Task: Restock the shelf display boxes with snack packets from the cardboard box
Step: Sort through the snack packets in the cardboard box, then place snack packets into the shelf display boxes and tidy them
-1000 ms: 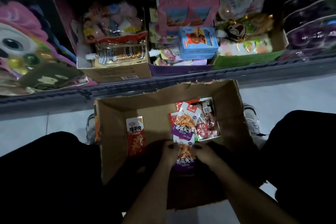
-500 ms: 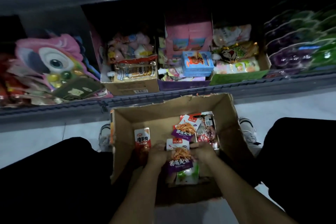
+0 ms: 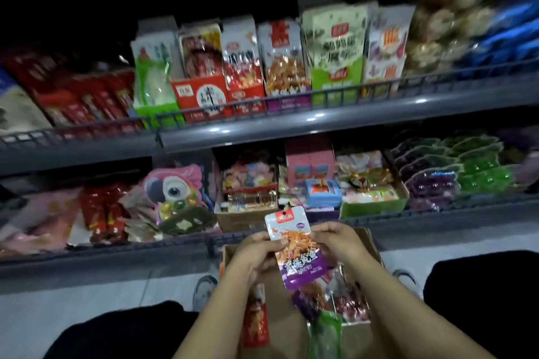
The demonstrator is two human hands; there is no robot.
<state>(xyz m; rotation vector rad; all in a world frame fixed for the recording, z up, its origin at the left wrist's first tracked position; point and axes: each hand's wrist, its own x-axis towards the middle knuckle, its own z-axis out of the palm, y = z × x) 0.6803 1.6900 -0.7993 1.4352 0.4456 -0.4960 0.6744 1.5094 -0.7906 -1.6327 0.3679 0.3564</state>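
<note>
Purple-based snack packet pinched at both edges by left hand and right hand fingers.

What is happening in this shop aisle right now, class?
A person crouches before grey metal shelves. The left hand and right hand together hold up a white-and-purple snack packet with a red top above an open brown cardboard box on the floor, which holds more packets. A purple display box of matching packets stands on the upper shelf.
</note>
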